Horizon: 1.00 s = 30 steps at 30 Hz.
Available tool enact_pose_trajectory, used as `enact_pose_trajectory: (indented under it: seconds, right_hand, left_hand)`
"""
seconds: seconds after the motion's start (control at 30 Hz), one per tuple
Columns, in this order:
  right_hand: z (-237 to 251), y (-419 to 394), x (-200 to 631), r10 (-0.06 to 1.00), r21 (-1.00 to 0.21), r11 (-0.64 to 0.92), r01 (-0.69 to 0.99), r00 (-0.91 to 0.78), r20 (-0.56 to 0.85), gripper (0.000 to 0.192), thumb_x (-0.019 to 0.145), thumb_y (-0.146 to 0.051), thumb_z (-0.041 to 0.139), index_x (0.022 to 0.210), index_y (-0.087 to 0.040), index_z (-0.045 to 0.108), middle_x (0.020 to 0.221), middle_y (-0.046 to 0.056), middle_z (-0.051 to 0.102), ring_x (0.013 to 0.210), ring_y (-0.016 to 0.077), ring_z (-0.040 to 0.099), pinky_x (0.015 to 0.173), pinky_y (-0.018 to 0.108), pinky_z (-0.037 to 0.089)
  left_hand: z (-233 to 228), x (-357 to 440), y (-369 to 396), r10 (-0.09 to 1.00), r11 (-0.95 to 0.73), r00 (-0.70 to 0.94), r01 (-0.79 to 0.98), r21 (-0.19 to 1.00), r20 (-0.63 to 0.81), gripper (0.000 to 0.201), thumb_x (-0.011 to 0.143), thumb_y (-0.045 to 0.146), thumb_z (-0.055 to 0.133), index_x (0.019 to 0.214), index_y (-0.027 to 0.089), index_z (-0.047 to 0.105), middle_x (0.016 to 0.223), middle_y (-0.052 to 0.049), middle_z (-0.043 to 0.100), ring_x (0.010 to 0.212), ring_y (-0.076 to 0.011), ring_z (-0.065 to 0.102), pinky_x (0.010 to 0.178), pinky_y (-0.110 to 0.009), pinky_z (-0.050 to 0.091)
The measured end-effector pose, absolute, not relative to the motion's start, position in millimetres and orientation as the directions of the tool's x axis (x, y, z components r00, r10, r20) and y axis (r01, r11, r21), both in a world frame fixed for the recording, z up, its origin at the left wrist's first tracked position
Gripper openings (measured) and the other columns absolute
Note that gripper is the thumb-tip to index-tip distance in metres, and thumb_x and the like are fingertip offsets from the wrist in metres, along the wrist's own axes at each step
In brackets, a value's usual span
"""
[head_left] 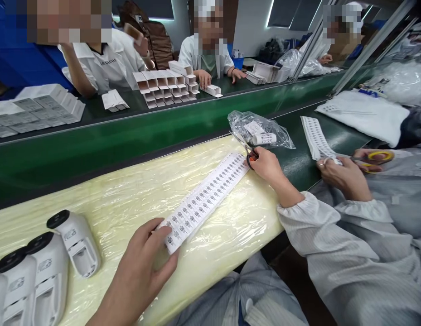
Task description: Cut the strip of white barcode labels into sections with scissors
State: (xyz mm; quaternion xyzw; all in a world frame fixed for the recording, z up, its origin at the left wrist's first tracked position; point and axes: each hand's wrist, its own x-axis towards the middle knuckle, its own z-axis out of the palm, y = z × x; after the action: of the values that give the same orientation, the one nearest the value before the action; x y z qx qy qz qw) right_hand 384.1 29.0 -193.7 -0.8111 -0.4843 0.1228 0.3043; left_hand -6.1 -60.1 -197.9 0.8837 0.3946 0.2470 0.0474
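- Label sheet, a long strip printed with rows of small codes, was laid slantwise on the plastic-wrapped yellow pad, running from near the bench's near edge up toward the conveyor.
- Its lower end was pressed flat under the left hand, whose fingers were spread and whose thumb lay along the sheet's edge.
- Its upper end was met by the right hand, which was closed around the orange-handled scissors; the blades were pointed away, toward a clear plastic bag.
- Inside that bag a small white roll and some paper were seen; the bag was lying on the dark green bench top just beyond the pad.
- Three white devices with black round caps were lined up side by side at the pad's left end, well apart from the sheet.
- At the right, a second label sheet was held by a co-worker's hand, with yellow-handled scissors just beside it.
- Across the green conveyor, white open cartons were stacked before other seated people.
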Motion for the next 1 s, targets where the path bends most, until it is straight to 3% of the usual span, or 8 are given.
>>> enact_pose_trajectory:
  seconds: [0.17,0.27,0.3,0.37,0.4,0.47,0.63,1.0]
  right_hand:
    - [-175.5,12.4,377.8,0.853,-0.585,-0.333,0.739,0.501,0.147,0.024,0.074,-0.033,0.075,0.090,-0.021,0.062,0.093,0.010,0.069,0.082,0.0256,0.058,0.068,0.032,0.035]
    - [-158.2,-27.9,354.8,0.910,-0.868,-0.140,0.477,0.408,0.077,0.037,0.074,-0.053,0.078,0.089,-0.023,0.062,0.085,0.007,0.067,0.068,0.0191,0.053,0.060,0.030,0.036]
    - [-153.8,-47.5,344.8,0.961,-0.961,-0.109,0.255,0.273,-0.036,0.043,0.076,-0.063,0.073,0.087,-0.023,0.063,0.080,0.006,0.066,0.059,0.0160,0.050,0.055,0.029,0.035]
    - [-150.1,-90.1,324.2,0.939,-0.948,-0.306,-0.084,-0.190,-0.286,0.066,0.074,-0.086,0.058,0.084,-0.021,0.063,0.075,0.007,0.067,0.046,0.0112,0.041,0.045,0.027,0.030]
    - [-151.3,-110.4,314.4,0.820,-0.883,-0.459,-0.098,-0.430,-0.379,0.070,0.073,-0.089,0.056,0.087,-0.020,0.063,0.078,0.008,0.069,0.044,0.0097,0.041,0.044,0.026,0.028]
    - [-159.0,-142.2,296.8,0.630,-0.799,-0.601,-0.013,-0.623,-0.464,0.071,0.075,-0.088,0.057,0.087,-0.017,0.061,0.078,0.010,0.071,0.045,0.0075,0.042,0.044,0.022,0.029]
    - [-184.4,-159.0,268.3,0.517,-0.746,-0.662,0.067,-0.680,-0.520,0.075,0.076,-0.090,0.053,0.076,-0.015,0.056,0.065,0.006,0.065,0.040,0.0039,0.037,0.039,0.018,0.023]
    - [-182.3,-130.1,242.5,0.566,-0.729,-0.684,0.018,-0.618,-0.546,0.058,0.077,-0.073,0.067,0.076,-0.016,0.058,0.059,0.001,0.064,0.038,0.0042,0.034,0.037,0.019,0.020]
  left_hand:
    - [-189.1,-2.2,-63.3,0.697,-0.705,0.565,0.654,0.276,0.442,0.022,0.094,0.027,0.061,0.115,0.023,0.061,0.127,-0.014,0.060,0.106,-0.0253,0.067,0.078,-0.034,0.061]
    - [-186.6,1.2,-66.0,0.704,-0.698,0.555,0.656,0.287,0.443,0.023,0.093,0.024,0.062,0.116,0.021,0.061,0.127,-0.015,0.060,0.110,-0.0259,0.065,0.081,-0.035,0.061]
    - [-186.0,2.2,-66.5,0.707,-0.694,0.548,0.660,0.289,0.446,0.022,0.093,0.023,0.062,0.115,0.021,0.061,0.127,-0.015,0.060,0.111,-0.0257,0.065,0.081,-0.035,0.061]
    - [-184.9,3.9,-67.0,0.710,-0.687,0.529,0.666,0.292,0.465,0.021,0.093,0.021,0.062,0.114,0.020,0.061,0.125,-0.015,0.061,0.111,-0.0252,0.065,0.083,-0.036,0.060]
    - [-184.5,4.7,-67.1,0.711,-0.684,0.522,0.668,0.292,0.471,0.021,0.093,0.021,0.063,0.114,0.019,0.061,0.124,-0.015,0.061,0.110,-0.0249,0.065,0.084,-0.036,0.060]
    - [-183.7,6.2,-67.1,0.710,-0.683,0.516,0.670,0.291,0.480,0.022,0.092,0.020,0.064,0.114,0.019,0.060,0.124,-0.015,0.061,0.111,-0.0248,0.064,0.085,-0.036,0.060]
    - [-181.6,8.3,-67.9,0.708,-0.686,0.513,0.661,0.303,0.485,0.024,0.092,0.020,0.066,0.115,0.021,0.060,0.126,-0.014,0.061,0.112,-0.0242,0.064,0.085,-0.036,0.060]
    - [-178.7,11.5,-69.6,0.686,-0.706,0.519,0.645,0.294,0.510,0.024,0.091,0.018,0.066,0.115,0.020,0.060,0.124,-0.016,0.062,0.110,-0.0253,0.065,0.082,-0.036,0.059]
